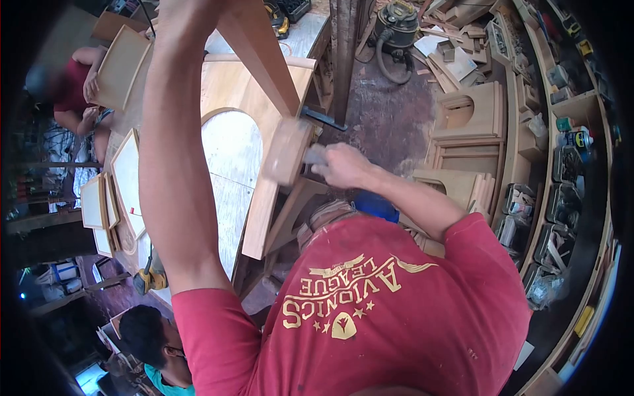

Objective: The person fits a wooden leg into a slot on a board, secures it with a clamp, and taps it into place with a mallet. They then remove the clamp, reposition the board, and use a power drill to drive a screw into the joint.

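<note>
My right hand is closed around the grey handle of a mallet. The mallet's blurred, blocky head is over the edge of a wooden panel with an arched opening. My left hand is at the top edge beside a long wooden piece; its fingers are out of sight. That piece slants down, its lower end near the mallet head. A pale, worn surface shows through the arch.
At the upper left a person holds a framed panel; another person is at the lower left. Framed pieces stand on the right, beside shelves. A vacuum sits on the floor above.
</note>
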Motion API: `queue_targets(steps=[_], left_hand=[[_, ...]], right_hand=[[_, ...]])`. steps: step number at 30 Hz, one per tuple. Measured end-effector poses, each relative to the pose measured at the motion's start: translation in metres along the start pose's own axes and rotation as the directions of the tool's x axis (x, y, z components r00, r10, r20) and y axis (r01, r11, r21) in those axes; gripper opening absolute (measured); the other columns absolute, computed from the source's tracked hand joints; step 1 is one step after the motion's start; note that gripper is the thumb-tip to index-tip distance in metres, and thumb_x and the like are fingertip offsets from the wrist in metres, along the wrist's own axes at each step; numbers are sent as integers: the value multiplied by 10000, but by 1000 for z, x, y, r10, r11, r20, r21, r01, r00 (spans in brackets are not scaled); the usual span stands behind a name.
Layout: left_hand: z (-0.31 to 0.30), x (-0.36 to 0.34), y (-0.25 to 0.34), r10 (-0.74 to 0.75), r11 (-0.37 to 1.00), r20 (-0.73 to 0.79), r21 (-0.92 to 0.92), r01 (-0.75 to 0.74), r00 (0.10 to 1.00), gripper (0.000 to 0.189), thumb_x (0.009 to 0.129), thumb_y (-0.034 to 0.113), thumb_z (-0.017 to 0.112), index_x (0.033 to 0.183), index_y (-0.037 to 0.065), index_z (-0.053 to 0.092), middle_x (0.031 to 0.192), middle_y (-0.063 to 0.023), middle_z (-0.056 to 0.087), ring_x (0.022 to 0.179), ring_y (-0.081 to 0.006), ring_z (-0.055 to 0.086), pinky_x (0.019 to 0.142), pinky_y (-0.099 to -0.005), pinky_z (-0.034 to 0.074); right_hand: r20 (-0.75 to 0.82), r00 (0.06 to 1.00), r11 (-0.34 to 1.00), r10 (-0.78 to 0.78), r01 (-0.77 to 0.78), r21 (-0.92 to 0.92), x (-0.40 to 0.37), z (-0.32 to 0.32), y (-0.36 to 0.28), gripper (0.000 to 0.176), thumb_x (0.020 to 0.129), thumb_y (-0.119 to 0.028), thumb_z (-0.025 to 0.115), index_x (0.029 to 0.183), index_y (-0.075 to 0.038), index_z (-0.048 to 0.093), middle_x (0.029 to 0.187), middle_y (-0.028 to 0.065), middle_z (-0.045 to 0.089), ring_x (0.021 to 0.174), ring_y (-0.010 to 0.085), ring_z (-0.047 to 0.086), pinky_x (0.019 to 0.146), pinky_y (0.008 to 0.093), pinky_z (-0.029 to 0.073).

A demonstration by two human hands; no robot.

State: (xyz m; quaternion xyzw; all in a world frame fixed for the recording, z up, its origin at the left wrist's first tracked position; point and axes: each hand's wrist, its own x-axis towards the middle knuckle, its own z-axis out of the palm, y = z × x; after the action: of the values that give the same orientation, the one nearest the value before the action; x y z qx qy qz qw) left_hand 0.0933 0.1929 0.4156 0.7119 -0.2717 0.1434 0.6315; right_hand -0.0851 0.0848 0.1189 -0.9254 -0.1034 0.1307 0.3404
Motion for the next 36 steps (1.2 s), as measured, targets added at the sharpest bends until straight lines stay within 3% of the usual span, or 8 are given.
queue_targets(steps=[2,6,9,16,20,28,29,36], left_hand=[[-2,10,-5,-27,999,-25,20,27,999,393,987,306,552,824,-14,713,715,-71,659,626,-138,566,596,-300,426],[-2,14,-7,-105,994,-59,-22,104,993,390,978,309,567,819,-17,710,716,-71,656,619,-131,561,585,-297,424],[-2,13,-7,-76,997,-19,-11,75,997,379,972,309,575,814,-8,711,716,-69,656,623,-127,563,592,-297,429],[1,8,-6,-69,995,-41,-70,66,997,366,959,315,602,833,-4,730,725,-56,659,638,-125,557,612,-292,412],[-4,8,-9,-7,1000,-18,2,7,1000,366,960,316,610,870,-11,746,749,-48,674,680,-121,572,649,-281,416],[2,1,-3,30,999,-40,-26,-31,999,367,974,310,595,966,-11,776,788,-31,687,694,-110,565,669,-270,417],[-1,8,-4,-60,998,-50,11,60,997,366,974,308,598,981,-12,776,801,-21,687,698,-105,562,679,-260,417],[15,1,-8,95,994,-271,71,-79,958,311,1005,290,623,937,6,732,795,-25,695,703,-90,613,683,-245,460]], right_hand=[[1,996,995,87,-87,38,6,1,5,464,929,-250,682,1282,30,571,986,306,693,983,498,665,864,568,527],[-29,1000,999,-4,5,51,-1,-1,2,407,940,-232,674,1232,36,584,1011,309,692,1002,506,656,865,578,517],[28,991,987,129,-131,95,1,-10,-4,408,942,-217,669,1241,48,582,1026,312,690,1024,499,654,877,567,516],[-15,999,960,-40,42,278,-47,0,5,403,927,-227,678,1260,-8,617,1088,281,700,1047,482,660,898,532,521],[87,966,928,243,-257,268,-86,-13,24,455,889,-247,716,1286,-33,652,1144,273,700,1094,456,657,933,484,523],[-193,846,844,497,-419,336,-143,-18,121,531,853,-234,731,1301,40,648,1201,278,702,1144,408,684,991,440,518],[-221,827,835,517,-430,343,-144,-22,130,531,849,-225,731,1293,54,650,1199,281,704,1145,402,687,994,437,517],[-316,859,897,403,-302,322,-92,-94,167,488,836,-193,727,1277,11,675,1151,277,715,1109,404,697,950,437,532]])
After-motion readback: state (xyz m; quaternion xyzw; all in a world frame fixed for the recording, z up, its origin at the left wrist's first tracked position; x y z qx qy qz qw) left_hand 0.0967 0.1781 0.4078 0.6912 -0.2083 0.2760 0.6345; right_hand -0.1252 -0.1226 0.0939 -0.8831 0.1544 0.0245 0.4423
